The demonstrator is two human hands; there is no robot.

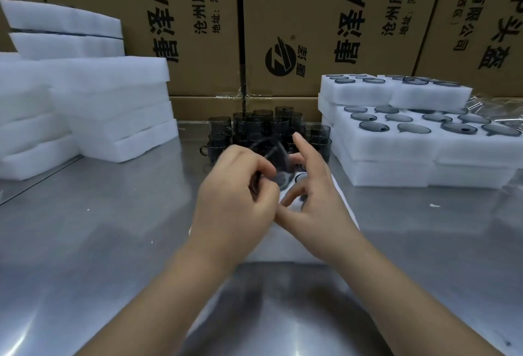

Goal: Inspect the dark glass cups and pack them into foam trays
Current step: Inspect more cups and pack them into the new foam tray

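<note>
Holding one dark glass cup (278, 164) above the foam tray (285, 245) at mid desk (113, 228), between both hands. Left hand (235, 197): grip closed round the cup's near end, fingers curled. Right hand (314, 194): grip slack, index finger straight, thumb touching the cup. Cup motion-blurred; long axis tilts away from the person, mouth direction unreadable. Loose cups (266, 126) stand upright behind; filled trays (396, 143) stacked to the right.

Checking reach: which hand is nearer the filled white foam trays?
Right. The right hand is just left of the filled white foam trays; the left hand is farther left.
</note>
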